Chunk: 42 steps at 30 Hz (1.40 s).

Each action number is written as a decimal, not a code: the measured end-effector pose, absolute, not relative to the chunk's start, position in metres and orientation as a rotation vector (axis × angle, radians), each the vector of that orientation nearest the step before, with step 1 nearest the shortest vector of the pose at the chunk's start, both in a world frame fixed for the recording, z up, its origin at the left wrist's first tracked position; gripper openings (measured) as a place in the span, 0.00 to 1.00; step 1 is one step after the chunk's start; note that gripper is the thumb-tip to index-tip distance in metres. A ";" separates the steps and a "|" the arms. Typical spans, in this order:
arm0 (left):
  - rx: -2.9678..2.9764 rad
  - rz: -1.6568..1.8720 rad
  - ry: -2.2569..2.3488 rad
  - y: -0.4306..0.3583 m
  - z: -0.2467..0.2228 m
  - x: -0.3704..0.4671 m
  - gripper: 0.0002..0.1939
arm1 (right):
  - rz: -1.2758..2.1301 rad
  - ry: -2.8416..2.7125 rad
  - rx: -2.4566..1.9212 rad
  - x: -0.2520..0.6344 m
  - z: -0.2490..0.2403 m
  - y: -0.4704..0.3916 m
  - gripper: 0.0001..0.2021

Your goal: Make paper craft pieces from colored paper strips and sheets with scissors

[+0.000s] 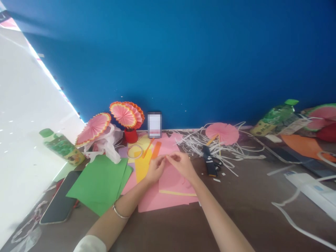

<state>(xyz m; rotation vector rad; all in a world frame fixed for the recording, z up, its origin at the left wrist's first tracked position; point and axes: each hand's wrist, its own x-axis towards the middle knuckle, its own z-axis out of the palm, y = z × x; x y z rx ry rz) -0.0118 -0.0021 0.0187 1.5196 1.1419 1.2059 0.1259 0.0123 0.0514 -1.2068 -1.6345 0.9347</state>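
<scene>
My left hand [155, 169] and my right hand [182, 164] meet fingertip to fingertip over the pink paper sheets [168, 202]. Both are closed in a pinch. Whatever lies between the fingers is too small and hidden to make out. Just left of my left hand lies yellow paper [140, 166], with orange paper strips [155, 149] on it. A roll of tape [134, 151] rests beside the strips. Green paper sheets [98, 180] spread out farther left. Right of my right hand is a dark cutter-like tool [209, 162], with black-handled scissors partly visible behind it.
Pleated pink-and-orange paper fans [123, 114] stand at the back left near a plastic bag [111, 143]. White paper strips [193, 143] tangle under a pink paper round [223, 133]. Bottles [61, 147], a phone [61, 199] and a power strip [312, 192] lie at the sides. A blue wall rises behind.
</scene>
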 end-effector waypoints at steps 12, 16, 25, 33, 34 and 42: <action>1.600 1.189 1.268 -0.003 0.022 -0.011 0.18 | 0.914 -1.644 -1.253 0.124 0.054 0.009 0.11; 1.633 1.236 1.306 0.001 0.018 -0.013 0.18 | 0.961 -1.618 -1.248 0.126 0.055 0.008 0.09; 1.592 1.246 1.370 0.002 0.017 -0.013 0.19 | 0.937 -1.538 -1.315 0.134 0.045 0.014 0.10; 1.602 1.268 1.353 0.001 0.019 -0.013 0.18 | 0.904 -1.515 -1.344 0.132 0.040 0.015 0.11; 1.605 1.266 1.356 0.001 0.019 -0.013 0.19 | 0.893 -1.514 -1.358 0.132 0.039 0.015 0.11; 1.499 1.381 1.225 0.003 0.016 -0.014 0.18 | 0.789 -1.518 -1.393 0.128 0.037 0.014 0.11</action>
